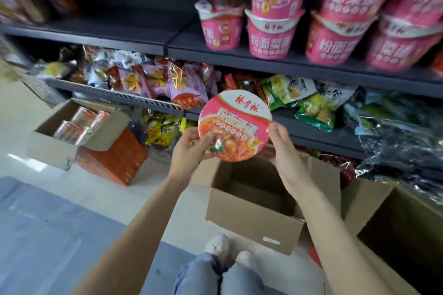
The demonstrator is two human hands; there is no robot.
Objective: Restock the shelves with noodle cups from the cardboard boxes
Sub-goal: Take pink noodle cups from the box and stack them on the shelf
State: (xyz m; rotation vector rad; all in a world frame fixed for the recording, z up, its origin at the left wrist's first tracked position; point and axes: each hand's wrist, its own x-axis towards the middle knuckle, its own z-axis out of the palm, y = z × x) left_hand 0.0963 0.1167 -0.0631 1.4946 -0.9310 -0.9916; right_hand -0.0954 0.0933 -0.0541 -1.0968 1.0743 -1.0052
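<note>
two bare hands hold a round pink noodle cup with a printed foil lid point(235, 126) above an open brown cardboard box point(254, 220); the left hand point(191, 151) curls its fingers onto the lid, the right hand point(285, 153) cups the far side, below a dark metal shelf point(275, 61) of stacked pink cups point(272, 36)
</note>
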